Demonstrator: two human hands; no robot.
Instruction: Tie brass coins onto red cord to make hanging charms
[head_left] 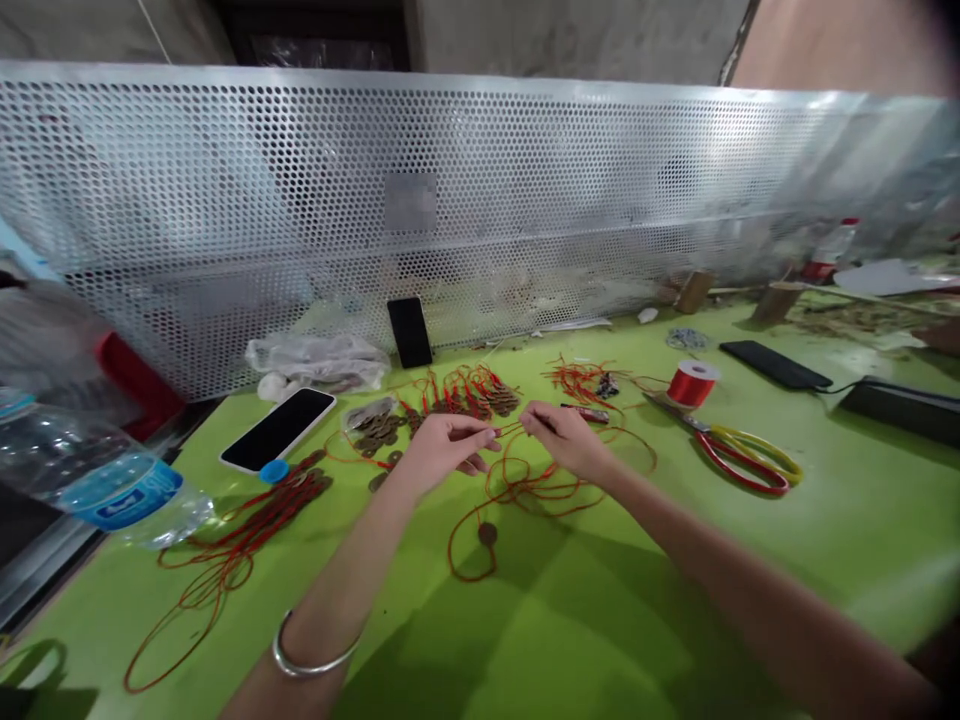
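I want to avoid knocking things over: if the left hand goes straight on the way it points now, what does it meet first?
The left hand points right, toward the right hand. It would likely meet those fingertips first, with only red cord between them. Depth is hard to judge.

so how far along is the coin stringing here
Done, it seems: a heap of corded coins lies behind the hands. In hand: the left hand and right hand pinch a red cord between them, one coin hanging on its loop. Left: loose coins, cut cords, and the red spool.
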